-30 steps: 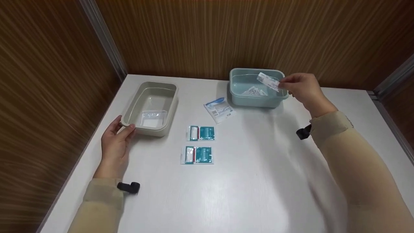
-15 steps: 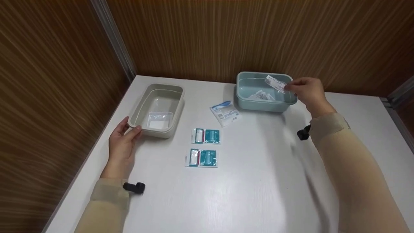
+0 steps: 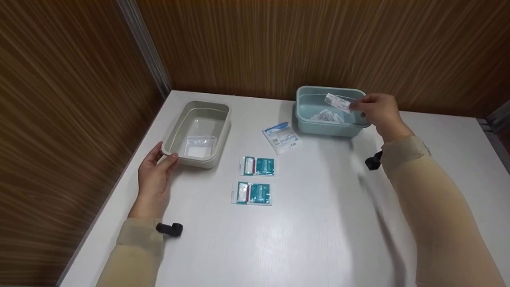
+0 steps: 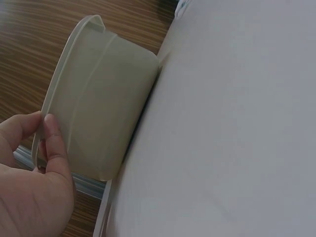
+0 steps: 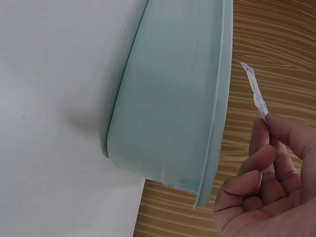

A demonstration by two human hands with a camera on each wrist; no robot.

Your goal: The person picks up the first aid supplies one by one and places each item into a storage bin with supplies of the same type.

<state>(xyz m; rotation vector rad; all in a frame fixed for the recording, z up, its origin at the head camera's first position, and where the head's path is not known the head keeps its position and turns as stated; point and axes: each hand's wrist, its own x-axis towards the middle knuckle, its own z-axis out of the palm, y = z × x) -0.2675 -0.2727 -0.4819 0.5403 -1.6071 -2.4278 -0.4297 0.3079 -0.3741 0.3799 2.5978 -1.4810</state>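
Note:
My left hand (image 3: 154, 177) grips the near left corner of a beige plastic bin (image 3: 223, 137), thumb and fingers on its rim; the left wrist view shows the bin's outer wall (image 4: 94, 98) close up. A clear-and-white packet (image 3: 200, 146) lies inside that bin. Over the pale blue bin (image 3: 326, 128) at the back right, my right hand (image 3: 380, 113) pinches a small white printed paper packet (image 3: 338, 102) between thumb and fingertips. In the right wrist view the packet (image 5: 255, 92) appears edge-on above the rim. Several similar white packets (image 3: 327, 116) lie in the blue bin.
Between the bins lies a white-and-blue packet (image 3: 281, 138) marked "Surgical". Two teal-and-white packets (image 3: 257, 166) lie one in front of the other nearer the front. Wood-grain panels (image 3: 255, 48) stand behind and left of the white table (image 3: 295, 247).
The whole head view has shifted, so things appear farther right. Both hands keep their holds, and the pinched packet stays over the blue bin, turning slightly.

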